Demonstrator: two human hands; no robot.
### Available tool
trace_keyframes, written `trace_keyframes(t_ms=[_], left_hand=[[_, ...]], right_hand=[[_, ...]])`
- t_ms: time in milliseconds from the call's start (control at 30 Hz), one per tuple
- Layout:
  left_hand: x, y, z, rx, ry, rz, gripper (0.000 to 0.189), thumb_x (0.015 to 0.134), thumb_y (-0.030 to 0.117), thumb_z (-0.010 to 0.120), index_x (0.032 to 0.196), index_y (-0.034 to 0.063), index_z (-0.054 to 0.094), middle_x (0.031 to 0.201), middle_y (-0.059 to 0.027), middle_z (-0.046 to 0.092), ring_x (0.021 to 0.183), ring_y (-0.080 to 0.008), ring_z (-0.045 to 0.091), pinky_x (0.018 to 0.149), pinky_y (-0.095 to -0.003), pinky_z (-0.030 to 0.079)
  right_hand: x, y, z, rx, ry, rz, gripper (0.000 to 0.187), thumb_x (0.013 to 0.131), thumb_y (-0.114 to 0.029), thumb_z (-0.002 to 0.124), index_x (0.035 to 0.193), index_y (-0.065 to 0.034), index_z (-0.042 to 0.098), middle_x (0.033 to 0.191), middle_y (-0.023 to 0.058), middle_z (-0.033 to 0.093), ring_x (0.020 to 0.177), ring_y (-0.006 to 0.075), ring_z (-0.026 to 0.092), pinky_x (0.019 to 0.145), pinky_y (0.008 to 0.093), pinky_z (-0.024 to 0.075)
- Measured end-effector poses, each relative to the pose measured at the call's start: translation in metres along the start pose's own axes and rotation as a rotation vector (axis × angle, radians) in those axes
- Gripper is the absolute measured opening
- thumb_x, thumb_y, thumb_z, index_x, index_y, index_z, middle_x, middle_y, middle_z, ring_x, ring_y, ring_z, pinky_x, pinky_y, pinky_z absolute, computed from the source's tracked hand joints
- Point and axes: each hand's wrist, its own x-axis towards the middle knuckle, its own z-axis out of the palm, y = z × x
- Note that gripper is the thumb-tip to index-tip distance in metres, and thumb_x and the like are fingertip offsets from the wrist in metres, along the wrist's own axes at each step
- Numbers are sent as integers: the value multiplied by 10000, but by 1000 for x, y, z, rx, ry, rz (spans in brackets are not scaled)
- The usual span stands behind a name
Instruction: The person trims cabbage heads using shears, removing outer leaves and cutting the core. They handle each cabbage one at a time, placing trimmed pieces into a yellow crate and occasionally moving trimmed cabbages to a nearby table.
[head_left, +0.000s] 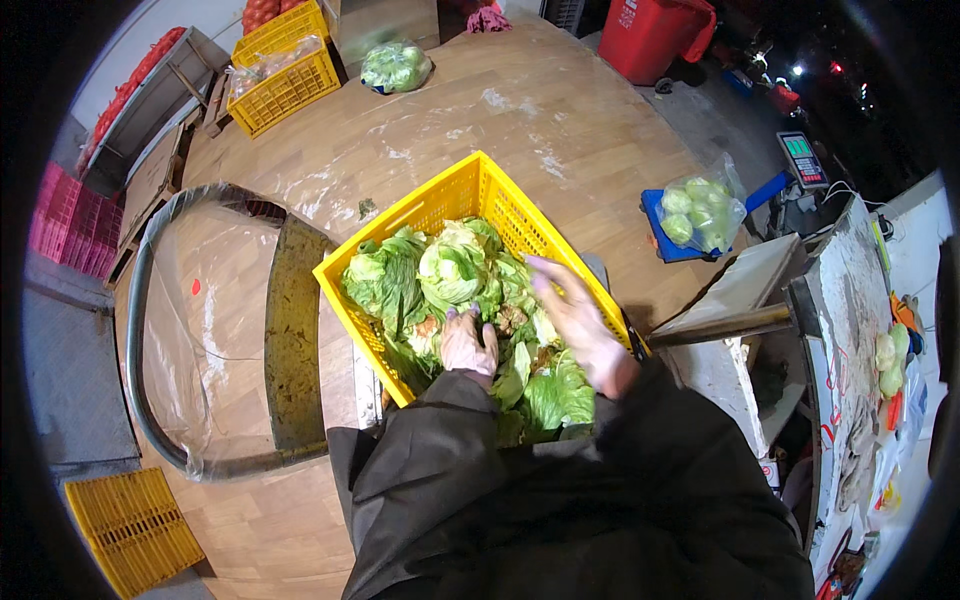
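A yellow plastic crate (411, 217) stands before me, filled with heads of lettuce and loose leaves, some browned at the cut stems. My left hand (469, 345) is on the leaves in the middle of the crate, fingers spread, fingertips against the lower edge of a pale lettuce head (452, 271). A darker green lettuce (386, 277) lies to the left of that head. My right hand (577, 315), blurred, is over the crate's right side with its fingers stretched out and nothing seen in them. Bright green leaves (555, 394) lie below it, close to my body.
Left of the crate is a curved metal handle frame (135, 337) with plastic film on it. At right, bagged round vegetables (701, 214) sit on a blue scale (660, 225). Farther off are a bagged bundle of greens (396, 67), another yellow crate (289, 90) and a red wheeled bin (645, 37).
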Motion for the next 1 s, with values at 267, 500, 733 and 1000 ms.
trace_keyframes(t_ms=[267,500,733,1000], left_hand=[[14,-18,-13,-587,-88,-363,171,870,209,666,867,42,704,860,-156,696,775,-234,653,697,-337,518],[64,-29,-30,-981,410,-336,396,1019,220,473,1322,-33,488,1227,-143,605,1107,-206,571,993,-299,426],[47,-8,-9,-469,168,-210,819,718,239,853,1378,-20,445,1227,-209,515,1124,-308,529,984,-369,435],[21,-15,-14,-625,102,-25,846,651,161,878,1342,-28,426,1263,-173,507,1144,-272,518,1002,-395,432]], right_hand=[[112,31,75,-848,-292,170,869,816,-444,699,1511,-145,272,1534,132,333,1439,379,229,1181,383,227],[49,61,68,-811,-219,-192,642,796,-294,745,1337,-56,493,1346,164,516,1287,334,452,1111,380,339],[28,102,43,109,126,144,641,795,-111,724,1327,-85,368,1119,131,529,1021,202,533,886,375,490],[1,66,30,284,-50,340,1264,705,-584,782,1541,-77,-19,1573,262,123,1011,256,572,620,313,527]])
